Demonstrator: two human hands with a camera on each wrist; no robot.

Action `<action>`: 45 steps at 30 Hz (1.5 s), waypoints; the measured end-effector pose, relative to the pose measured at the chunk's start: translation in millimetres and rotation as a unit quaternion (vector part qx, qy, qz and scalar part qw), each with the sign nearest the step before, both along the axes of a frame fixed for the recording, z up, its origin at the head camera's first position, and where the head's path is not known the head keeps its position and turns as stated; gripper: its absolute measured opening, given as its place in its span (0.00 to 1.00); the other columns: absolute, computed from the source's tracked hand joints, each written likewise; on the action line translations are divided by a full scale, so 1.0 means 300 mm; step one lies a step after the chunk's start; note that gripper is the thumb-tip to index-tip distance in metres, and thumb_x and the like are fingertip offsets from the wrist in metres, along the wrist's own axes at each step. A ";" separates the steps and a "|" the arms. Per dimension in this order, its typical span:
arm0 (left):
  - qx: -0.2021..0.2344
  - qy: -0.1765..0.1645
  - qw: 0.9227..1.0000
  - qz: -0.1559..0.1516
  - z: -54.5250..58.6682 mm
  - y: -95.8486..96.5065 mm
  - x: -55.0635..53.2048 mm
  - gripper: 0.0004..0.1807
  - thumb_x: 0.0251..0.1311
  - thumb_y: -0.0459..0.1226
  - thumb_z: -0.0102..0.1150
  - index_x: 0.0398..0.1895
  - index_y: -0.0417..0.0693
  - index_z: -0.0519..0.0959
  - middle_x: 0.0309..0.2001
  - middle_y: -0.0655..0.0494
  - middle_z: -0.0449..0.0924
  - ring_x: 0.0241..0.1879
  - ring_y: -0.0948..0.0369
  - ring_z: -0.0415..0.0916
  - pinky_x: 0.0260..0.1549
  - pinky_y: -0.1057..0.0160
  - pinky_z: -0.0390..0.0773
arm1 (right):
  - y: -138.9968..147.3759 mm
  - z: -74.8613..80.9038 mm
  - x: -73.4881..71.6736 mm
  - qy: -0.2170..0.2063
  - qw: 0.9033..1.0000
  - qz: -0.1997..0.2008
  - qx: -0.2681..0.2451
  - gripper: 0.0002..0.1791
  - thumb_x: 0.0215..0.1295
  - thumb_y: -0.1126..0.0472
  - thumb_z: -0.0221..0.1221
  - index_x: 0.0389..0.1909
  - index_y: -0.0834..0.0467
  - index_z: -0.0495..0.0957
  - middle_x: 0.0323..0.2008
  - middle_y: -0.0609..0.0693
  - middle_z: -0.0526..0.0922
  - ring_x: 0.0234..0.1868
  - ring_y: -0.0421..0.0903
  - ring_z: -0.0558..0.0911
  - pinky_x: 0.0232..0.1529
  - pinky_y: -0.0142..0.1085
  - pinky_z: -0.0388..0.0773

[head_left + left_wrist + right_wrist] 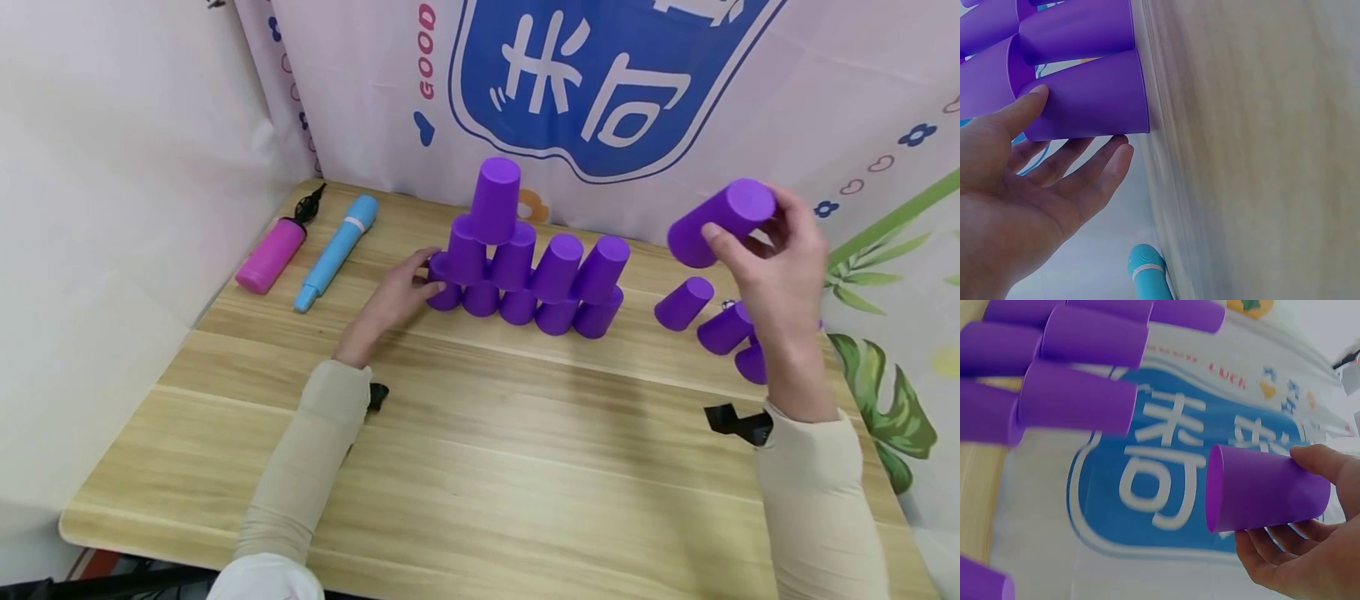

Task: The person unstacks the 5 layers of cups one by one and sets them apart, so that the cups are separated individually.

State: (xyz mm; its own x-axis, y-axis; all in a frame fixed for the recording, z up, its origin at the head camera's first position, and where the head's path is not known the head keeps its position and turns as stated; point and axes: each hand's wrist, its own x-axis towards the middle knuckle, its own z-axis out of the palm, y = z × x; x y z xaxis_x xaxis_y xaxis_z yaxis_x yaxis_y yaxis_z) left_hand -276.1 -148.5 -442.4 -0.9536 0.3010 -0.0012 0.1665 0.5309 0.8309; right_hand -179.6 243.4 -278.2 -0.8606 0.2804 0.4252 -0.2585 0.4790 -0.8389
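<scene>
Purple cups stand mouth-down in a stepped stack (557, 268), several in each of the two lower rows and one top cup (497, 200) at the left. My left hand (393, 296) is at the left end of the bottom row. Its thumb touches the end cup (1094, 100), with loosely extended fingers along the cup's outer side. Raised to the right of the stack, my right hand (787, 258) grips another purple cup (712, 227) between thumb and fingers. In the right wrist view this held cup (1266, 490) lies tilted sideways, its rim pointing away from the palm.
More purple cups (684, 304) stand on the wooden table (487, 467) below my right hand, partly hidden by it. A pink pump (272, 254) and a light blue tube-shaped thing (336, 254) lie at the back left. Behind the table hangs a printed cloth (360, 108).
</scene>
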 end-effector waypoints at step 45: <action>-0.008 0.000 1.000 -0.001 0.005 0.002 0.003 0.34 0.68 0.40 0.56 0.74 0.48 0.56 0.67 0.42 0.64 0.58 0.45 0.72 0.55 0.51 0.76 | 0.283 -0.514 0.029 -0.260 0.956 -0.135 0.013 0.43 0.60 0.52 0.65 0.73 0.57 0.56 0.67 0.58 0.67 0.65 0.52 0.69 0.66 0.40 0.67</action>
